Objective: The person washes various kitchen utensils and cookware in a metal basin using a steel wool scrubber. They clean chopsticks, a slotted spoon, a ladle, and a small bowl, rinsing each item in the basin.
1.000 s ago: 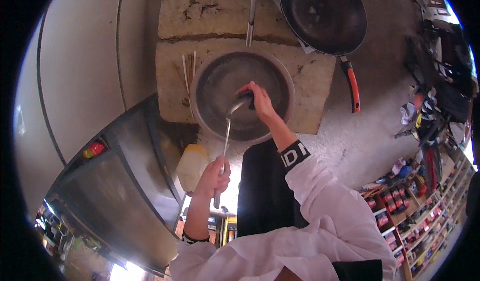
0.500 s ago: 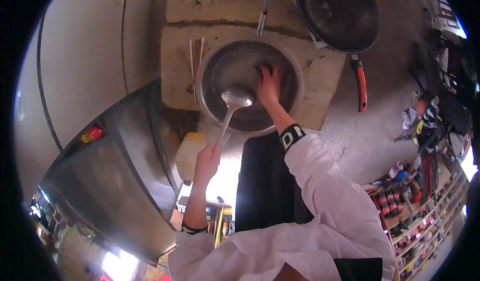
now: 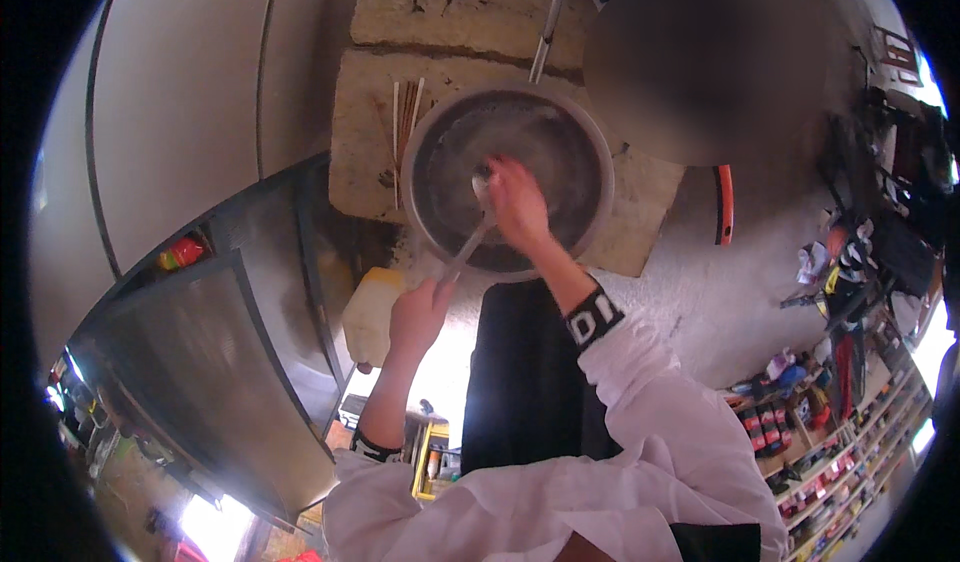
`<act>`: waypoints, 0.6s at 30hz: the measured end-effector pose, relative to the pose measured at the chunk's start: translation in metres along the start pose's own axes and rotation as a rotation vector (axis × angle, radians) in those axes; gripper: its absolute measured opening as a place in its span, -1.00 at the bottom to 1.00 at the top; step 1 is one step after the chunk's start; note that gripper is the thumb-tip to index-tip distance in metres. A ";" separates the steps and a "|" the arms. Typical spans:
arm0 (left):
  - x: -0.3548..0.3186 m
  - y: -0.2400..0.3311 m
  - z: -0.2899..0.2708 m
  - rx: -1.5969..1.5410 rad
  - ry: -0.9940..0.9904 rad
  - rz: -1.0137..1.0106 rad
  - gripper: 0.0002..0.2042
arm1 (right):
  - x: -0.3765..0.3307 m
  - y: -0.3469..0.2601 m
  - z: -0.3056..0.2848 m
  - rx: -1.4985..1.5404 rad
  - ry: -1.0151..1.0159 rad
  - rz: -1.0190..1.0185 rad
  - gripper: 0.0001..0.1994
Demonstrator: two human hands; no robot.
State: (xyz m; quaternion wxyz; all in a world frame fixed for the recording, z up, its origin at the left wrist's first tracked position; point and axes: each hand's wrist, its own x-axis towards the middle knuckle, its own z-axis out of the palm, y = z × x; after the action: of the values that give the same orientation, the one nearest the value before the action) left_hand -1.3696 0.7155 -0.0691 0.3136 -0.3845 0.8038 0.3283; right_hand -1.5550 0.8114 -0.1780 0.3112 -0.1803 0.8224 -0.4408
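A wide metal basin [image 3: 425,224] holds cloudy-looking liquid. My left hand [image 3: 420,314] is closed around the handle of a metal skimmer [image 3: 466,250], just outside the basin's near left rim. The skimmer slants up and right, with its perforated head above the middle of the basin. My right hand [image 3: 518,204] lies over that head, its fingers curled onto it and covering much of it. The fingertips are a little smeared, so I cannot tell if anything else is between them.
The basin stands on a worn, cracked slab [image 3: 640,217]. Chopsticks [image 3: 408,127] lie left of it. A metal rod [image 3: 548,37] points away behind. An orange-and-black pan handle [image 3: 724,207] shows below a blurred patch at right. A pale yellowish jug [image 3: 370,317] stands near left.
My right hand has come up out of the basin's right side and leftward onto the skimmer's head. My left hand has tilted the skimmer, so its bowl now shows narrower. The view has shifted slightly.
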 end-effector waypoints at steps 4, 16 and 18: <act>0.003 -0.016 0.013 -0.013 0.101 0.101 -0.69 | 0.009 0.007 0.007 0.019 0.021 0.194 -0.70; -0.006 -0.013 -0.001 0.030 0.073 0.063 -0.66 | 0.033 0.033 -0.009 -0.037 -0.065 0.300 -0.76; -0.007 -0.014 -0.004 -0.048 0.057 0.043 -0.67 | 0.030 0.041 -0.008 -0.042 0.045 0.232 -0.77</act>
State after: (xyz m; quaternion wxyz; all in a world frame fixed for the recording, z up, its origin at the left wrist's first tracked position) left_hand -1.3557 0.7080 -0.0657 0.2742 -0.3837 0.8124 0.3429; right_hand -1.5835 0.8214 -0.2196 0.3377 -0.0807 0.8535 -0.3885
